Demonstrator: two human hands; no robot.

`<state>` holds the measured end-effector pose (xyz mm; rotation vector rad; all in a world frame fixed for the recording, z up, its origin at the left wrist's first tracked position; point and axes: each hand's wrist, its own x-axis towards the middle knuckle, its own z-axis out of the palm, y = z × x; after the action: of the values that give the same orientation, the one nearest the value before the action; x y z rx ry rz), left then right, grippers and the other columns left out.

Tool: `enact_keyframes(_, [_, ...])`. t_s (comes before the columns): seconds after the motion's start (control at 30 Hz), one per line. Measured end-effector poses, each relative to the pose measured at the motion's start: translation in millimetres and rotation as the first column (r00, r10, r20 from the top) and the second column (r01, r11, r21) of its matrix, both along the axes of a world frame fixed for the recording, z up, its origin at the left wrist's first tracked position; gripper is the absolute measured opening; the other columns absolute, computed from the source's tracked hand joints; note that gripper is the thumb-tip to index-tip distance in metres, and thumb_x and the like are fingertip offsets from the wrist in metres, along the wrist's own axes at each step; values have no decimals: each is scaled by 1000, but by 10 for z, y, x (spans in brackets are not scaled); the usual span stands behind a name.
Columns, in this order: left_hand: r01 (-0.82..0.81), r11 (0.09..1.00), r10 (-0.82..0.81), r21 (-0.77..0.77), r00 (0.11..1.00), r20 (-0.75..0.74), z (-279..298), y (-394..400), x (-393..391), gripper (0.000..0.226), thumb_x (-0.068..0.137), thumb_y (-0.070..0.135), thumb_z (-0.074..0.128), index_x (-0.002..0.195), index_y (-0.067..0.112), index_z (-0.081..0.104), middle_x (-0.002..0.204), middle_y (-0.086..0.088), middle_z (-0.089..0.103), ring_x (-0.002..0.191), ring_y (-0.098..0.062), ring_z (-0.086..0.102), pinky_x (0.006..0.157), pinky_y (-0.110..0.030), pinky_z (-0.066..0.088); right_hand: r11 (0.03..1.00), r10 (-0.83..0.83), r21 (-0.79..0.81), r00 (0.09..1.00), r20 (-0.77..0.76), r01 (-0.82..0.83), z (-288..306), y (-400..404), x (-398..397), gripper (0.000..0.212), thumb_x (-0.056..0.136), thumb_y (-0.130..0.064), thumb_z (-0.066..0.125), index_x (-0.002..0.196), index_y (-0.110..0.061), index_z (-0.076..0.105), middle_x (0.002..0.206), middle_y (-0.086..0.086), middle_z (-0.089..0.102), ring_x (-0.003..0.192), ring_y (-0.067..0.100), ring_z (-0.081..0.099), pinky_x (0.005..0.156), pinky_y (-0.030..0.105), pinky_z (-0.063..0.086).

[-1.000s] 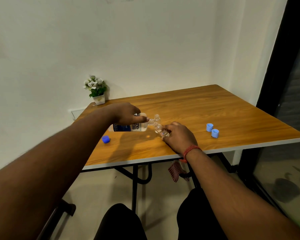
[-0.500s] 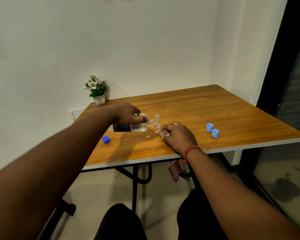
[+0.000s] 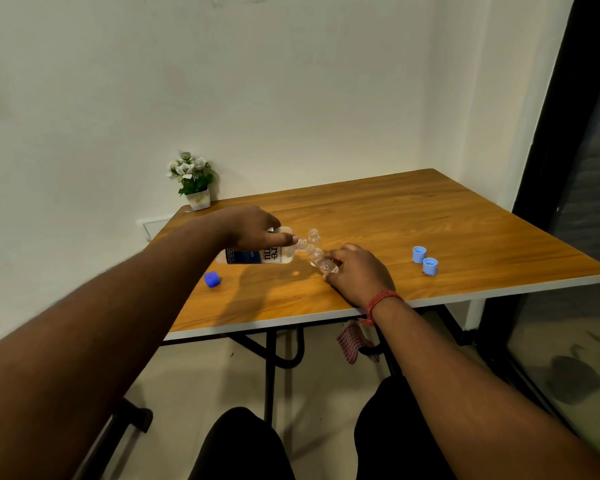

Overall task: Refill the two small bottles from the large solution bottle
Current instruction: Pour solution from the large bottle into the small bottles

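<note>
Left hand (image 3: 253,228) grips large bottle (image 3: 257,256); right hand (image 3: 357,271) pinches small bottle (image 3: 321,261).

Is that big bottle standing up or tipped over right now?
Tipped. The left hand holds the large bottle nearly sideways, its open neck meeting the mouth of the small bottle the right hand grips.

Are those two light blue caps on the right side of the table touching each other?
Cannot tell. In the head view the farther light blue cap and the nearer light blue cap sit so close that their outlines overlap, on the table; no gap or contact shows plainly.
</note>
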<state>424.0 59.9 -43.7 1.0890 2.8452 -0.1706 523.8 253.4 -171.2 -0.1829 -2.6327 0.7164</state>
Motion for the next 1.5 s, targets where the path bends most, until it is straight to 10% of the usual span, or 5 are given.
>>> enact_keyframes(1.5, [-10, 1000, 10, 3, 1000, 9, 4, 11, 9, 65, 90, 75, 37, 112, 20, 63, 98, -3, 65, 90, -18, 61, 81, -36, 51, 1000, 5, -3, 1000, -7, -5, -25, 12, -12, 43, 83, -37, 67, 126, -38, 62, 109, -11, 58, 97, 15, 59, 74, 29, 48])
